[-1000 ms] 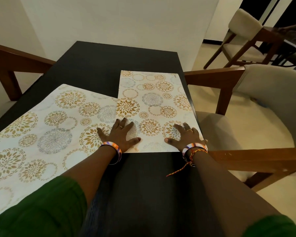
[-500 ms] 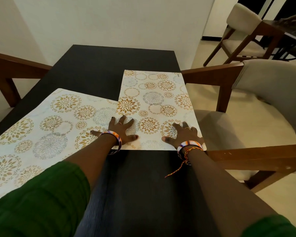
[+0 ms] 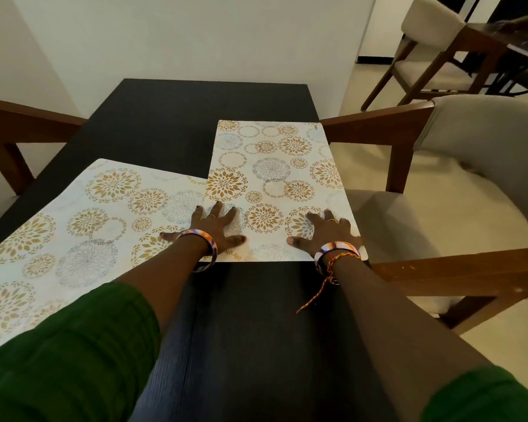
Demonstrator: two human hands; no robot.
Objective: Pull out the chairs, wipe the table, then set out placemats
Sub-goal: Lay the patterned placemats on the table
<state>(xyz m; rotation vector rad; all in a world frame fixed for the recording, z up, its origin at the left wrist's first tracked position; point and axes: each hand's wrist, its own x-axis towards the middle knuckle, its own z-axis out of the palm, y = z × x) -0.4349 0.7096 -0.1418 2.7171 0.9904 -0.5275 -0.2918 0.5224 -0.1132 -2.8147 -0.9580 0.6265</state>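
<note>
Two placemats are already down on the dark table (image 3: 171, 117), so you look to be well into the last step. Nearest you, at six o'clock, your green sleeves frame bare tabletop. Just past that, both your hands lie flat with fingers spread, gripping nothing: your left hand (image 3: 214, 228) presses the near left corner of the right placemat (image 3: 275, 178), its little finger reaching onto the left placemat (image 3: 73, 226), and your right hand (image 3: 326, 233) presses the near right corner, close to the table edge.

The right placemat runs away from you toward one o'clock, squared to the table's right side, and its left edge overlaps a corner of the left placemat. The left placemat sits skewed, stretching from centre out to eight o'clock.

At three o'clock a cushioned chair (image 3: 470, 166) stands back from the table; at nine o'clock only a wooden arm of another chair (image 3: 25, 117) shows; a third chair (image 3: 433, 50) stands well apart at one o'clock.

I'd judge the chairs pulled out and the table, with no cloth in sight, wiped. What seems left: straighten the left placemat, clear the overlap, and lay more mats if the far half needs them.
</note>
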